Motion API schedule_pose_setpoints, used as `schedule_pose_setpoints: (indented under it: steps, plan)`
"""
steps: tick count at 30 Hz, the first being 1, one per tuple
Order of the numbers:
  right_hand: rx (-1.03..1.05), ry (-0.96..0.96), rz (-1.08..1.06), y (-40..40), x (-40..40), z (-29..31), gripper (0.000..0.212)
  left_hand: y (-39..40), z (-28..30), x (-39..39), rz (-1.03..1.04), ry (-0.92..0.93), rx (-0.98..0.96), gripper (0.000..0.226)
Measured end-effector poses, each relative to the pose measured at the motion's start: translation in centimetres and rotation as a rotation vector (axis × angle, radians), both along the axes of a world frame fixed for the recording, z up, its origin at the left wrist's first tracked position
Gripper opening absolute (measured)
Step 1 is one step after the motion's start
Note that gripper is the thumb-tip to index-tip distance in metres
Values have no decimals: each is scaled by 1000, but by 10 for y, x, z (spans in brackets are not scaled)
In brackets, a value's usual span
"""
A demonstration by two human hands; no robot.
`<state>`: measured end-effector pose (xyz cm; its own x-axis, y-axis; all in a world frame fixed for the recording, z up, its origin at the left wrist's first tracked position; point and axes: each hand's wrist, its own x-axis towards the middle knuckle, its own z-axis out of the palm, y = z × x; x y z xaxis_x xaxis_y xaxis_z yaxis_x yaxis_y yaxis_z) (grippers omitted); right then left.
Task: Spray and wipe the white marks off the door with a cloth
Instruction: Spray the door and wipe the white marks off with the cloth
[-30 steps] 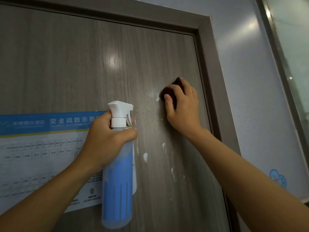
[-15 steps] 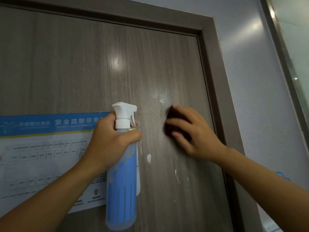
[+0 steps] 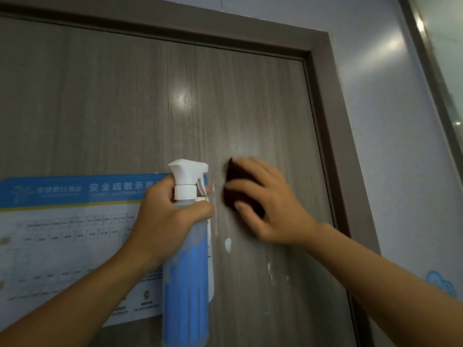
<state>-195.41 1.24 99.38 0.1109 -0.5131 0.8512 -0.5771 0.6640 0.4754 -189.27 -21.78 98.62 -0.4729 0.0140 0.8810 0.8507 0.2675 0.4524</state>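
The grey wood-grain door (image 3: 125, 108) fills the view. My right hand (image 3: 273, 209) presses a dark cloth (image 3: 235, 194) flat against the door, fingers spread over it. My left hand (image 3: 165, 221) grips the neck of a translucent spray bottle (image 3: 186, 276) with a white trigger head, held upright in front of the door. White marks remain below the cloth: a blob (image 3: 227, 244), a streak (image 3: 213, 196) beside the bottle's trigger and smears (image 3: 273, 272) lower down.
A blue-and-white evacuation plan poster (image 3: 62, 234) is stuck on the door at the left, partly behind the bottle. The dark door frame (image 3: 328, 121) runs along the top and right side. A pale wall (image 3: 388, 146) lies to the right of it.
My right hand slid the cloth down and to the left across the door, and the white smear near its earlier spot is gone. The bottle stays held upright.
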Motion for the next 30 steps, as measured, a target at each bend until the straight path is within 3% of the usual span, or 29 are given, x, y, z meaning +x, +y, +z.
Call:
schedule_pose_setpoints:
  steps: [5,12,16,22,27,30]
  plan:
    - [182,-35,-85,25,0,-23,40,-1,-2,1,0,9,11,33]
    - [-187,22,-93,-4,-3,55,41,0,-1,1,-7,-14,63,27]
    - [-294,3,-88,-33,-2,66,45,2,6,6,-31,-47,93,30]
    - [12,-3,-118,-31,11,29,46,1,8,13,-22,-50,96,54]
    - [270,-25,-184,-5,12,-10,47,-4,7,13,15,-53,75,53]
    - [305,-20,-212,9,12,-8,47,-4,2,13,58,-54,41,43]
